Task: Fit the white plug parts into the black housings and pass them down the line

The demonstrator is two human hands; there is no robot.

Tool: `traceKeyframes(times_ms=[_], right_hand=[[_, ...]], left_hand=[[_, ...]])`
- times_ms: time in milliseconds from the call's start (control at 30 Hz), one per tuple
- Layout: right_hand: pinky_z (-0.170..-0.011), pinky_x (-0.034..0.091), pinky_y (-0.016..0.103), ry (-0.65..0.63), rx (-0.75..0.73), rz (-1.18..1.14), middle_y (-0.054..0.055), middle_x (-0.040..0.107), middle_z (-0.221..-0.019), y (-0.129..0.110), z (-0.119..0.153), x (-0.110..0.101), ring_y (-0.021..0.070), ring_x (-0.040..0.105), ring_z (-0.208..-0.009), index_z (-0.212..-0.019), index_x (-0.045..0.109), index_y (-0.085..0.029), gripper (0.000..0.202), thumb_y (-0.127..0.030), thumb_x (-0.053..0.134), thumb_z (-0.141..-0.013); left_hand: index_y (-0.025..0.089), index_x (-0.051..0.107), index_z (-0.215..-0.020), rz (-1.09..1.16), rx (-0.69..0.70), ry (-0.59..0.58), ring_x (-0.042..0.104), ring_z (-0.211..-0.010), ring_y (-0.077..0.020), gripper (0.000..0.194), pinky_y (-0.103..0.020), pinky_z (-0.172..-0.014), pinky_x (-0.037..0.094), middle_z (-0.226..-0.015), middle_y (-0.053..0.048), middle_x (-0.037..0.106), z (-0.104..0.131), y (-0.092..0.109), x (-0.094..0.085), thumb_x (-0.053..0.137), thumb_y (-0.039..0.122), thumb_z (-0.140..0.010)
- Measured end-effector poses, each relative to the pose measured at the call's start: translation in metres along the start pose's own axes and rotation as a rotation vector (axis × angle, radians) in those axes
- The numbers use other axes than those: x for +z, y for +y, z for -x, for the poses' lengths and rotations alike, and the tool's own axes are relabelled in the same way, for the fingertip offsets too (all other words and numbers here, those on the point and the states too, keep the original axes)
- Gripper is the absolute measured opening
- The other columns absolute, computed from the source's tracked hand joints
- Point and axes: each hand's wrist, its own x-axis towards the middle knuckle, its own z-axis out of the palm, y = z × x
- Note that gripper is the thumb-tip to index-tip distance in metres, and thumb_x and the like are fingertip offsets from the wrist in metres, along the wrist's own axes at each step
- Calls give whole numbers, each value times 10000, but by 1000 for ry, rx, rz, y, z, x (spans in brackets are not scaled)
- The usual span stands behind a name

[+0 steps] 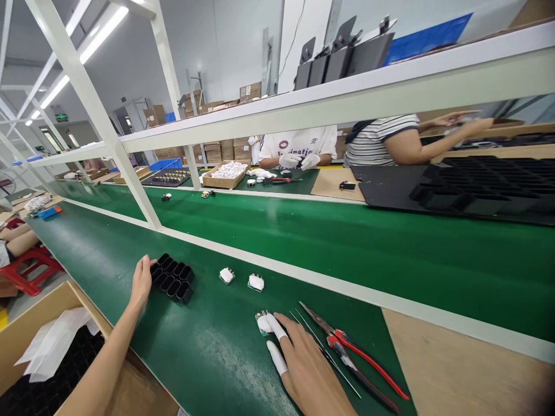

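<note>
Hands [142,283] [310,364] at black tray [185,293], white-topped board [263,324] | pliers [335,337] beside | open carton [30,323] below

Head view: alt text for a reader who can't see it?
A left hand touches a black plastic tray of oval cells on a green workbench; the right hand is at a white-topped green circuit board, near red-handled pliers.
</note>
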Motion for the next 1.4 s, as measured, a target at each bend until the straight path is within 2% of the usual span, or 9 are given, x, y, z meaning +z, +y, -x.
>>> traceKeyframes(times_ms=[100,233,333,567,700,867,1067,1200,1400], right_hand=[[-871,611,429,0,6,-1,175,653,-1326,-1,0,-1,299,688,-1097,-1333,607,-156,330,-228,414,-1075],[-861,609,430,-10,19,-21,175,652,-1326,-1,0,-1,296,690,-1074,-1355,596,-154,342,-232,416,-1075],[-872,609,440,-19,23,-25,177,650,-1330,-1,0,-1,302,688,-1083,-1346,601,-156,336,-233,419,-1074],[-877,613,449,-29,26,-19,183,642,-1339,-2,1,-1,308,682,-1101,-1346,589,-155,333,-213,414,-1068],[-871,616,453,-18,19,-14,189,640,-1325,-2,1,-1,306,683,-1075,-1375,566,-139,350,-209,407,-1071],[-870,619,448,-38,22,-27,188,639,-1330,-2,0,-2,305,682,-1087,-1367,570,-143,339,-207,417,-1071],[-913,604,462,-89,66,-32,183,631,-1358,-6,-3,-11,314,669,-1134,-1378,559,-150,334,-191,458,-1063],[-952,588,475,-137,99,-59,181,618,-1377,-9,-6,-15,319,647,-1185,-1383,557,-154,341,-191,512,-1048],[-881,589,513,-184,157,-13,177,645,-1261,-18,-17,-13,335,646,-1075,-1290,605,-165,281,-294,586,-1041]], left_hand=[[203,566,-1442,-63,80,-37,576,-1386,-352,639,-547,-1216,398,-1430,-170,650,19,16,-3,567,651,-986],[241,554,-1482,-356,506,-232,353,-1544,-444,829,-620,-1280,212,-1552,-162,560,58,30,4,828,613,-794],[248,424,-1591,-553,729,-288,310,-1563,-461,902,-646,-1257,202,-1582,-182,526,74,30,13,806,580,-844],[295,269,-1679,-645,764,-395,223,-1595,-490,1119,-649,-1258,183,-1693,-198,364,50,16,-13,850,624,-781],[284,230,-1694,-695,727,-361,198,-1604,-484,1105,-644,-1253,183,-1713,-216,316,28,6,-36,784,682,-824],[297,344,-1659,-700,746,-378,208,-1602,-482,983,-657,-1241,216,-1718,-207,306,28,8,-40,761,675,-853],[335,802,-1113,-615,929,-533,201,-1612,-457,238,-673,-1232,262,-1701,-97,377,46,26,-27,740,490,-942],[263,779,-904,-529,947,-608,276,-1597,-420,236,-666,-1210,332,-1605,-101,522,59,40,-9,623,389,-1028],[232,705,-947,-257,939,-914,622,-1356,-305,148,-480,-1119,532,-1453,-116,651,99,75,38,610,310,-1030]])
